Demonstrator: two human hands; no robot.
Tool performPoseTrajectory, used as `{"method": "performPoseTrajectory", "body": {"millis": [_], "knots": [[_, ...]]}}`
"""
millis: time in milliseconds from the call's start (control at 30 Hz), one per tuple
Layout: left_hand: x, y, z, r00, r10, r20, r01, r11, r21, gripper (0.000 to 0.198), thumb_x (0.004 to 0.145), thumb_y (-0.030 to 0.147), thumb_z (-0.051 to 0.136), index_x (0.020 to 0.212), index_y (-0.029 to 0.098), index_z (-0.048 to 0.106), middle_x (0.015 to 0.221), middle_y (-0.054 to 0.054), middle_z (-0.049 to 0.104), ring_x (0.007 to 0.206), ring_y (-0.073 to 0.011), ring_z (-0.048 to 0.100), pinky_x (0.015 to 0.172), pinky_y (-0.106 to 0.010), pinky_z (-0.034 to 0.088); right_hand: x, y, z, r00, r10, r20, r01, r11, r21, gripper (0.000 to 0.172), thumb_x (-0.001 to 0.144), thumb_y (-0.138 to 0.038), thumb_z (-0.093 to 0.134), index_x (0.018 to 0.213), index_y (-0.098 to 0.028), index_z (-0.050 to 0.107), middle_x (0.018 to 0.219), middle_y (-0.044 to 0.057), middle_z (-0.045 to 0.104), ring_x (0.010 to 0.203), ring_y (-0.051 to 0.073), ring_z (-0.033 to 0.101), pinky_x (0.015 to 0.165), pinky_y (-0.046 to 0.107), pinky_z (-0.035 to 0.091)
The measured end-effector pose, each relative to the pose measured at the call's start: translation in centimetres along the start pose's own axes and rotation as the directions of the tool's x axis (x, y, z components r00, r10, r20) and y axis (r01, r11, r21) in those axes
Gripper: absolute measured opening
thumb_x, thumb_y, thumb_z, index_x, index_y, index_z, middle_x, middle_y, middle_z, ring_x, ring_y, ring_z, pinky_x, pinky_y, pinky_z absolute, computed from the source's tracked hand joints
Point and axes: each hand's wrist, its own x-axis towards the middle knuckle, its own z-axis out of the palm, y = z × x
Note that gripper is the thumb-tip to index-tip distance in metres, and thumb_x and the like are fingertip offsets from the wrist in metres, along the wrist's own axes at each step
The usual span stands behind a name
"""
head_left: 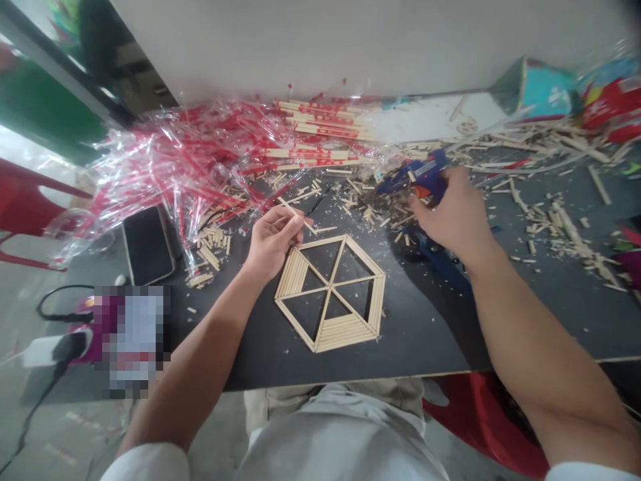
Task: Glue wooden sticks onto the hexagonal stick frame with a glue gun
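My left hand (pixel 274 242) is closed on a thin wooden stick (pixel 296 214), pinched between thumb and fingers near the far left of a hexagon frame (pixel 350 327). That frame is made of pale sticks, lies flat on the dark table and has spokes meeting in its middle. Rows of sticks fill part of its left and front sections. My right hand (pixel 453 214) grips a blue glue gun (pixel 425 172) with an orange trigger, held above the table with its nozzle to the left. Below that hand lies a dark blue tool (pixel 441 264), partly shadowed.
Red-and-clear plastic wrappers (pixel 200 147) pile up at the back left beside bundled chopsticks (pixel 320 120). Stick offcuts (pixel 561 227) litter the right side. A phone (pixel 149 245) and a purple power strip (pixel 83 334) with cables lie at left. A turquoise cup (pixel 543 90) lies back right.
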Motion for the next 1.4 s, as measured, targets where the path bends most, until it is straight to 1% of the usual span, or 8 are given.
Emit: {"method": "performPoseTrajectory", "body": {"millis": [100, 200, 333, 533, 667, 933, 1100, 1400], "knots": [[0.1, 0.3, -0.2, 0.997, -0.076, -0.01, 0.076, 0.995, -0.059, 0.046, 0.078, 0.052, 0.092, 0.094, 0.021, 0.063, 0.088, -0.002, 0.079, 0.055, -0.0046, 0.059, 0.05, -0.019, 0.049, -0.7, -2.4, -1.4, 0.998, 0.062, -0.026, -0.061, 0.998, 0.019, 0.045, 0.081, -0.038, 0.079, 0.116, -0.022, 0.055, 0.102, 0.019, 0.074, 0.093, 0.039, 0.073, 0.083, 0.051, 0.054], [0.2, 0.5, -0.1, 0.993, -0.118, -0.018, 0.115, 0.987, -0.11, 0.048, 0.073, 0.046, 0.096, 0.095, 0.021, 0.061, 0.09, -0.003, 0.081, 0.054, -0.0045, 0.059, 0.05, -0.018, 0.049, -1.8, -4.7, -1.9, 1.0, -0.024, -0.007, 0.024, 0.998, 0.066, 0.04, 0.08, -0.042, 0.076, 0.109, -0.024, 0.055, 0.09, 0.012, 0.074, 0.082, 0.034, 0.072, 0.077, 0.049, 0.054], [0.2, 0.6, 0.2, 0.99, -0.139, -0.016, 0.135, 0.982, -0.128, 0.049, 0.072, 0.044, 0.097, 0.095, 0.021, 0.06, 0.092, -0.004, 0.083, 0.055, -0.0047, 0.06, 0.051, -0.018, 0.048, -3.2, -6.1, -0.4, 0.983, -0.18, 0.036, 0.176, 0.98, 0.099, 0.029, 0.082, -0.041, 0.074, 0.1, -0.025, 0.058, 0.08, 0.009, 0.069, 0.075, 0.032, 0.069, 0.073, 0.046, 0.054], [0.2, 0.3, 0.2, 0.992, -0.114, -0.054, 0.107, 0.989, -0.106, 0.047, 0.076, 0.045, 0.095, 0.093, 0.021, 0.058, 0.096, -0.006, 0.083, 0.054, -0.0042, 0.059, 0.049, -0.018, 0.047, -3.7, -5.8, 1.5, 0.977, -0.197, 0.084, 0.184, 0.973, 0.14, 0.023, 0.09, -0.042, 0.069, 0.102, -0.025, 0.059, 0.077, 0.009, 0.066, 0.073, 0.032, 0.067, 0.072, 0.048, 0.055], [0.2, 0.4, 0.3, 0.991, -0.127, -0.048, 0.119, 0.983, -0.143, 0.049, 0.073, 0.045, 0.097, 0.094, 0.02, 0.06, 0.089, -0.004, 0.082, 0.052, -0.004, 0.057, 0.049, -0.018, 0.046, -3.7, -5.8, 1.5, 0.977, -0.194, 0.088, 0.185, 0.978, 0.102, 0.019, 0.092, -0.039, 0.067, 0.102, -0.024, 0.06, 0.079, 0.01, 0.066, 0.077, 0.032, 0.068, 0.073, 0.046, 0.054], [0.2, 0.9, 0.7, 0.989, -0.139, -0.053, 0.127, 0.974, -0.187, 0.054, 0.066, 0.045, 0.102, 0.091, 0.02, 0.061, 0.083, -0.002, 0.081, 0.05, -0.0035, 0.056, 0.047, -0.016, 0.046, -3.8, -5.8, 1.7, 0.96, -0.263, 0.097, 0.26, 0.965, 0.038, 0.016, 0.092, -0.037, 0.061, 0.1, -0.024, 0.056, 0.08, 0.008, 0.066, 0.077, 0.03, 0.069, 0.069, 0.042, 0.053], [0.2, 0.7, 0.6, 0.989, -0.137, -0.062, 0.125, 0.978, -0.165, 0.05, 0.07, 0.043, 0.1, 0.091, 0.02, 0.06, 0.086, -0.004, 0.082, 0.051, -0.0035, 0.056, 0.046, -0.016, 0.045, -3.7, -6.0, 1.4, 0.961, -0.258, 0.101, 0.253, 0.966, 0.057, 0.014, 0.09, -0.035, 0.061, 0.096, -0.024, 0.054, 0.077, 0.007, 0.065, 0.072, 0.029, 0.068, 0.068, 0.041, 0.052], [0.2, 0.6, 0.7, 0.988, -0.142, -0.064, 0.129, 0.977, -0.172, 0.056, 0.065, 0.045, 0.102, 0.09, 0.019, 0.059, 0.084, -0.003, 0.081, 0.049, -0.0027, 0.055, 0.046, -0.015, 0.045, -3.6, -6.0, 1.3, 0.964, -0.245, 0.099, 0.238, 0.968, 0.08, 0.016, 0.089, -0.037, 0.062, 0.093, -0.026, 0.052, 0.072, 0.005, 0.062, 0.066, 0.028, 0.065, 0.065, 0.041, 0.05]]}}
